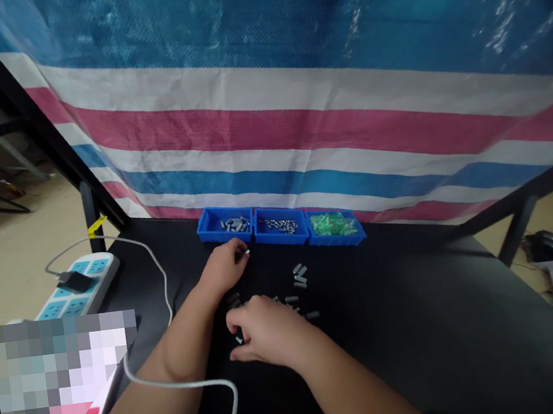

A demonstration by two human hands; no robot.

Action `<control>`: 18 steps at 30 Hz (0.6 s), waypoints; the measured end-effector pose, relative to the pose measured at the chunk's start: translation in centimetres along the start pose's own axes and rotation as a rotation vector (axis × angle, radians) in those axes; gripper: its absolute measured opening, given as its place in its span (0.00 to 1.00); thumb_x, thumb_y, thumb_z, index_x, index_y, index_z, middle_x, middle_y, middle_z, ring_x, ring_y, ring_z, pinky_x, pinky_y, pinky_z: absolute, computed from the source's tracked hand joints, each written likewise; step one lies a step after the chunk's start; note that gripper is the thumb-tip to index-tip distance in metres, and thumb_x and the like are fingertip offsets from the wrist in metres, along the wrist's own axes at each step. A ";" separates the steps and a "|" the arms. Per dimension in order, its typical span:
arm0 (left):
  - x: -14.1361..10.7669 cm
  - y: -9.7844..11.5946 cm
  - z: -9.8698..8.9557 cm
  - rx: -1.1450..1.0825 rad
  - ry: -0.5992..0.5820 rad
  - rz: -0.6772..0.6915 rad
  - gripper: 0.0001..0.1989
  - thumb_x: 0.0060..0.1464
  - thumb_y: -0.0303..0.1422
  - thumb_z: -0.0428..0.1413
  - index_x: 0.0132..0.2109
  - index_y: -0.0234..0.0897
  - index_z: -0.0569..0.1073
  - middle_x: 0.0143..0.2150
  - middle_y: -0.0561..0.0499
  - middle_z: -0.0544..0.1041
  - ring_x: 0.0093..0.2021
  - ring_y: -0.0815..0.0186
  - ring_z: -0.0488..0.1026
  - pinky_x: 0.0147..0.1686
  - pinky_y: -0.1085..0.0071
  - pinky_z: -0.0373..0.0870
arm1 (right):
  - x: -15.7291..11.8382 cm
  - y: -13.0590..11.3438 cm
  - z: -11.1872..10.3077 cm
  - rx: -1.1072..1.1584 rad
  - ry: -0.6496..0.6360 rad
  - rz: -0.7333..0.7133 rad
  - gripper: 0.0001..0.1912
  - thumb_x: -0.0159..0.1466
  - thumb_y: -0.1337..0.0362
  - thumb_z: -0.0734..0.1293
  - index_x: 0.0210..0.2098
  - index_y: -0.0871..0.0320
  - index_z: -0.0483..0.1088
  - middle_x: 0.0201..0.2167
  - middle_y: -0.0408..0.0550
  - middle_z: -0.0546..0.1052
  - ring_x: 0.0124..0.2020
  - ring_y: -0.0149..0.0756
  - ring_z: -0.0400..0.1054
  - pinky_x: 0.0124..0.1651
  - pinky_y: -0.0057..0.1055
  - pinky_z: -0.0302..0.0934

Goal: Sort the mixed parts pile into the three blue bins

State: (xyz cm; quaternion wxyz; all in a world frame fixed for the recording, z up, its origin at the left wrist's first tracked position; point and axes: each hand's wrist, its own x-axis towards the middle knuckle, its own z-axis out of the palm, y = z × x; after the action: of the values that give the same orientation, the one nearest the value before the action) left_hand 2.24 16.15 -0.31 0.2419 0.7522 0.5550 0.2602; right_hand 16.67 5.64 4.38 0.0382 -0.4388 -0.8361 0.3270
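My left hand (224, 266) is curled in front of the left blue bin, with a small shiny metal piece (247, 251) at its fingertips. Its exact kind is too small to tell. Closer to me, my right hand (269, 332) is bent above the black table, and a small silver screw (239, 340) shows between thumb and fingers. Loose metal cylinders (292, 299) lie just beyond the right hand, some of them partly hidden by it. A little farther out is a small group of similar cylinders (300, 278).
Three blue bins stand in a row at the back: metal cylinders in the left bin (211, 227), small screws in the middle bin (280, 237), green packets in the right bin (335, 239). A white cable (177, 383) crosses my left forearm. At left sits a power strip (106, 275).
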 end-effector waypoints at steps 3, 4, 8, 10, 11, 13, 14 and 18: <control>0.0 0.0 0.0 -0.040 0.049 -0.001 0.09 0.60 0.36 0.55 0.46 0.40 0.73 0.34 0.50 0.79 0.33 0.63 0.75 0.34 0.69 0.65 | 0.2 -0.3 0.8 -0.121 -0.042 0.045 0.12 0.55 0.59 0.77 0.38 0.53 0.78 0.30 0.45 0.78 0.29 0.35 0.69 0.29 0.27 0.50; 0.0 0.0 0.0 -0.065 0.057 0.002 0.08 0.60 0.36 0.54 0.45 0.40 0.73 0.33 0.51 0.79 0.32 0.63 0.74 0.34 0.69 0.65 | 0.3 -0.4 0.9 -0.141 -0.051 0.046 0.10 0.56 0.61 0.75 0.38 0.53 0.78 0.30 0.45 0.78 0.29 0.35 0.69 0.29 0.27 0.50; 0.3 -0.1 0.4 -0.259 0.060 -0.037 0.09 0.62 0.39 0.52 0.40 0.40 0.73 0.32 0.52 0.79 0.30 0.66 0.74 0.33 0.71 0.66 | 0.6 -0.3 1.2 -0.086 -0.062 -0.009 0.03 0.55 0.66 0.72 0.31 0.55 0.77 0.24 0.42 0.75 0.25 0.31 0.65 0.28 0.27 0.50; 0.6 -0.3 0.6 -0.401 0.068 -0.090 0.12 0.61 0.42 0.53 0.40 0.39 0.73 0.30 0.53 0.77 0.27 0.68 0.72 0.30 0.72 0.66 | 0.8 0.3 0.9 0.046 -0.021 -0.085 0.03 0.54 0.68 0.71 0.30 0.55 0.76 0.23 0.40 0.74 0.24 0.29 0.65 0.28 0.25 0.52; 0.7 -0.4 0.7 -0.488 0.080 -0.124 0.13 0.60 0.44 0.55 0.40 0.38 0.74 0.29 0.53 0.77 0.26 0.69 0.71 0.29 0.73 0.66 | 0.9 0.8 0.6 0.136 0.022 -0.128 0.03 0.55 0.69 0.71 0.30 0.55 0.75 0.23 0.39 0.74 0.24 0.27 0.65 0.28 0.24 0.54; 1.1 -0.6 0.8 -0.688 0.119 -0.178 0.15 0.57 0.45 0.58 0.41 0.37 0.74 0.29 0.53 0.76 0.24 0.71 0.69 0.26 0.74 0.65 | 1.2 2.2 -0.2 0.334 0.164 -0.177 0.03 0.57 0.68 0.70 0.32 0.55 0.75 0.24 0.38 0.74 0.25 0.27 0.67 0.30 0.22 0.58; 1.2 -0.6 0.8 -0.793 0.145 -0.195 0.17 0.55 0.45 0.61 0.42 0.36 0.75 0.30 0.53 0.76 0.24 0.72 0.69 0.25 0.75 0.65 | 1.4 3.1 -0.6 0.427 0.265 -0.170 0.02 0.59 0.67 0.69 0.33 0.56 0.74 0.24 0.38 0.73 0.25 0.27 0.67 0.30 0.22 0.60; 1.7 -0.8 0.6 -1.104 0.270 -0.224 0.21 0.49 0.43 0.67 0.46 0.35 0.77 0.35 0.50 0.79 0.28 0.74 0.72 0.29 0.78 0.68 | 2.5 6.7 -2.2 0.694 0.781 0.002 0.08 0.61 0.59 0.70 0.35 0.57 0.73 0.24 0.40 0.72 0.21 0.28 0.65 0.22 0.23 0.61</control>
State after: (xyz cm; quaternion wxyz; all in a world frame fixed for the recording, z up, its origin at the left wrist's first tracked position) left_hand 2.47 17.96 -1.10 0.5516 0.4114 0.4394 0.5774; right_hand 20.65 11.32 1.66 0.4901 -0.4905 -0.6015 0.3969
